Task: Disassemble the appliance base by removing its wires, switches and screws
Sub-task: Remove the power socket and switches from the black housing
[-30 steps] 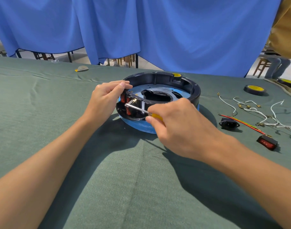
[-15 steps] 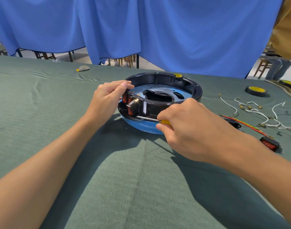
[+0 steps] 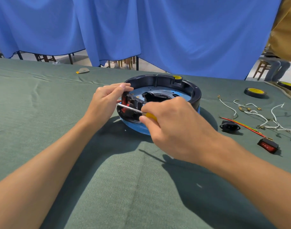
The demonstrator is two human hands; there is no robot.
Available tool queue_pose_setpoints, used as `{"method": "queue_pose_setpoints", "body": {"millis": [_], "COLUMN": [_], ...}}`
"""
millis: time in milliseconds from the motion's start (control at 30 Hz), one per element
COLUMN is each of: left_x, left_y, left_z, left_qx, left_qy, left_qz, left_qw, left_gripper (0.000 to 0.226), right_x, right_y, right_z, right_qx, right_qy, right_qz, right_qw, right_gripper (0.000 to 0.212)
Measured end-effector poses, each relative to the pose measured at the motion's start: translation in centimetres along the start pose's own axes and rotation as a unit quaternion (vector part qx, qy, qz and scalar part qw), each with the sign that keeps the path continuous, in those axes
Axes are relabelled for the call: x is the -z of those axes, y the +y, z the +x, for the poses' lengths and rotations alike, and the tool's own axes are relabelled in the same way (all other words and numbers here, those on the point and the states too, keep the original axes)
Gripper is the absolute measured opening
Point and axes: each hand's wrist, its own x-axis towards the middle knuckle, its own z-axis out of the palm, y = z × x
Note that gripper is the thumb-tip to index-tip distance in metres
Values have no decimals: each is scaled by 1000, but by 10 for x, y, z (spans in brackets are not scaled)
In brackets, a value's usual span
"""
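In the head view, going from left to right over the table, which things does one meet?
Small flat scrap → left hand → appliance base → black power socket → red rocker switch.

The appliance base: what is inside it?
A blue plate with a dark opening in its middle; red switches in the base wall at near left, where the screwdriver reaches. The right hand covers the near part.

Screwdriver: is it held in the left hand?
No, the right hand grips the screwdriver by its yellow handle; the left hand holds the appliance base.
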Motion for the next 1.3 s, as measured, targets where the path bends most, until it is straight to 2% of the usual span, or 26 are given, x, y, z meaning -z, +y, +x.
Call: {"method": "queue_pose_setpoints", "body": {"millis": [167,267,333,400,600,833,967,1133,1200,1300], "left_x": [-2,-1,0,1,-3,-6,-5,-7,-9,-15], "left_y": [1,1,0,-1,-1,1,2,2,3,4], "left_z": [0,0,1,1,0,0,0,-2,-4,-6], "left_qx": [10,14,21,30,20,20,18,15,10,-28], "left_qy": [3,8,17,26,44,48,51,58,66,98], "left_qz": [-13,-24,-45,-62,-42,-66,-60,-53,-49,51], "left_qw": [1000,1000,999,997,998,996,997,997,997,993], "left_gripper": [31,32,32,33,33,30,30,32,31,30], "right_x": [0,-12,-18,-21,-25,-23,-25,-16,-3,24], "right_y": [12,9,4,1,-3,-9,-9,-12,-11,1], "right_z": [3,10,18,26,40,45,47,41,35,18], "right_qx": [-43,-56,-47,-39,-42,-46,-37,-29,-23,-42], "right_qy": [59,59,51,47,18,39,12,56,80,78], "right_qz": [51,84,76,44,-32,-22,-25,25,60,110], "right_qw": [996,993,995,997,998,998,999,998,995,990], "right_gripper": [15,13,26,31,27,33,21,16,24,22]}}
